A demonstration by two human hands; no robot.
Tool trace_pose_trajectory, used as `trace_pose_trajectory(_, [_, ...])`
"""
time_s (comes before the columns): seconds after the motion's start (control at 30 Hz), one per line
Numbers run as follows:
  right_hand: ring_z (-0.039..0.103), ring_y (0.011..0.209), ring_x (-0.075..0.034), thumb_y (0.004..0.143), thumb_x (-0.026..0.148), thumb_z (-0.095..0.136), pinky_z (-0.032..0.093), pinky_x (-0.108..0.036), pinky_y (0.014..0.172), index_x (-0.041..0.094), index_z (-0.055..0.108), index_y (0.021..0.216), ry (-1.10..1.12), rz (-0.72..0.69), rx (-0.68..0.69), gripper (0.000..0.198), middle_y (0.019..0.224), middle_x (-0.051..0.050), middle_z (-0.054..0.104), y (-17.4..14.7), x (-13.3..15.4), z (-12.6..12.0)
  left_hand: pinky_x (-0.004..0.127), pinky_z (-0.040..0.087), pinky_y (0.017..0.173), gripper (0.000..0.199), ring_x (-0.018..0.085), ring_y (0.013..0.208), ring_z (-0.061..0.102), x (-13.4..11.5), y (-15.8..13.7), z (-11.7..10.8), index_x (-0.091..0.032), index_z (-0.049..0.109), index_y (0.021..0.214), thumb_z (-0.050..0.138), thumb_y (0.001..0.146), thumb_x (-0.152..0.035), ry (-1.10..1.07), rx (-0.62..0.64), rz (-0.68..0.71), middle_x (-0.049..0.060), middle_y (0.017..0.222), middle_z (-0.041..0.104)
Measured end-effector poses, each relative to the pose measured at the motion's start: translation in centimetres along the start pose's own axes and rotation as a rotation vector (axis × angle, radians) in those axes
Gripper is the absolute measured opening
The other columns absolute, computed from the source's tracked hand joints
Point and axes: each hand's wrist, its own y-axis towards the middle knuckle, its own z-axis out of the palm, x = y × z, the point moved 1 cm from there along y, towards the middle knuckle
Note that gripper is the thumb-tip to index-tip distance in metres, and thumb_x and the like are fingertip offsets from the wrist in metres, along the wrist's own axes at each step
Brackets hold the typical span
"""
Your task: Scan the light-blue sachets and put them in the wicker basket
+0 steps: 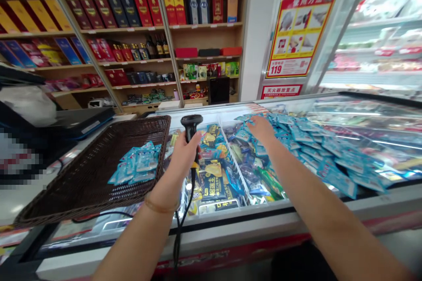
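My left hand (183, 153) grips a black barcode scanner (191, 125) by its handle, head up, over the glass lid of a chest freezer (231, 224). The scanner's black cable (180, 224) hangs down toward me. My right hand (262, 131) reaches forward, fingers down on a spread of blue snack packets (316, 149) lying on the freezer lid. A brown wicker basket (89, 180) sits tilted to the left, holding several of the same blue packets (138, 164).
Frozen goods lie under the freezer glass. A checkout screen and black equipment (39, 131) stand at far left. Wooden shelves of boxed bottles (132, 30) fill the back wall. A red fire-safety poster (301, 17) and a refrigerated display (379, 35) are at right.
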Motion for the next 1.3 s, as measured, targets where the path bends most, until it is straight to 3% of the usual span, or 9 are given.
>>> trace_pose_trajectory(0.1, [0.058,0.122,-0.037,0.092,0.047,0.056,0.045,-0.048,0.099,0.014,0.063,0.128,-0.149,0.095,-0.057,0.049,0.124,-0.020,0.066,-0.8,-2.6,-0.1,0.020,0.038,0.038,0.039,0.009,0.036,0.046,1.1,1.1,1.6,-0.022,0.050,0.087,0.070,0.075,-0.052,-0.029,0.022,0.022,-0.008,0.049,0.051])
trace_pose_trajectory(0.27, [0.053,0.122,-0.038,0.088,0.063,0.057,0.040,-0.048,0.099,0.008,0.053,0.130,-0.256,0.092,-0.111,0.069,0.125,-0.025,0.062,-1.4,-3.2,1.2,0.021,0.040,0.038,0.040,0.009,0.039,0.046,4.0,1.7,1.6,-0.021,0.050,0.089,0.071,0.075,-0.052,-0.065,0.016,0.008,-0.008,0.052,0.052])
trace_pose_trajectory(0.4, [0.051,0.124,-0.038,0.086,0.062,0.060,0.038,-0.047,0.100,0.009,0.053,0.128,-0.310,0.053,-0.093,0.069,0.126,-0.026,0.060,-1.1,-3.0,1.8,0.022,0.041,0.038,0.041,0.009,0.042,0.048,5.0,1.6,1.0,-0.021,0.051,0.088,0.073,0.073,-0.052,-0.091,0.033,-0.044,-0.007,0.060,0.054])
trace_pose_trajectory(0.57, [0.052,0.124,-0.039,0.084,0.060,0.064,0.037,-0.048,0.101,0.008,0.057,0.124,-0.348,0.035,-0.078,0.066,0.124,-0.026,0.062,-1.0,-2.6,0.9,0.022,0.041,0.040,0.040,0.009,0.043,0.049,4.4,1.2,1.0,-0.021,0.051,0.089,0.073,0.073,-0.051,-0.074,0.021,-0.010,-0.007,0.058,0.053])
trace_pose_trajectory(0.67, [0.058,0.118,-0.039,0.080,0.063,0.066,0.042,-0.047,0.097,0.010,0.061,0.121,-0.336,0.036,-0.004,0.068,0.117,-0.023,0.066,-1.5,-1.7,-0.4,0.022,0.040,0.039,0.040,0.010,0.040,0.048,4.3,1.0,1.2,-0.022,0.050,0.088,0.072,0.074,-0.053,-0.037,0.027,-0.010,-0.007,0.054,0.052])
trace_pose_trajectory(0.77, [0.063,0.111,-0.036,0.073,0.067,0.070,0.048,-0.042,0.090,0.015,0.064,0.120,-0.282,-0.014,0.156,0.070,0.115,-0.019,0.069,-2.6,-0.3,-1.3,0.022,0.039,0.038,0.040,0.010,0.038,0.046,4.4,1.0,1.4,-0.022,0.051,0.088,0.071,0.074,-0.054,-0.016,0.044,-0.028,-0.007,0.051,0.051])
trace_pose_trajectory(0.93, [0.061,0.117,-0.038,0.064,0.066,0.078,0.050,-0.041,0.092,0.014,0.063,0.126,-0.336,-0.152,0.380,0.082,0.127,-0.021,0.065,-4.6,1.8,-0.4,0.022,0.040,0.038,0.042,0.009,0.041,0.048,4.4,0.6,1.8,-0.021,0.053,0.091,0.074,0.073,-0.051,-0.022,0.055,-0.020,-0.006,0.058,0.054])
trace_pose_trajectory(1.1, [0.056,0.124,-0.038,0.077,0.067,0.068,0.046,-0.043,0.099,0.016,0.068,0.121,-0.318,-0.221,0.382,0.067,0.128,-0.021,0.064,-4.9,2.7,1.7,0.022,0.041,0.039,0.038,0.010,0.041,0.046,4.4,0.1,2.0,-0.021,0.053,0.092,0.072,0.076,-0.050,0.009,0.107,-0.023,-0.007,0.055,0.051])
trace_pose_trajectory(1.3, [0.053,0.128,-0.040,0.071,0.045,0.082,0.045,-0.043,0.101,0.016,0.066,0.125,-0.126,-0.219,0.443,0.063,0.124,-0.019,0.068,-4.1,3.1,2.8,0.022,0.041,0.040,0.035,0.010,0.041,0.047,4.5,-0.1,1.9,-0.021,0.053,0.090,0.069,0.079,-0.050,0.045,0.141,-0.006,-0.006,0.054,0.053])
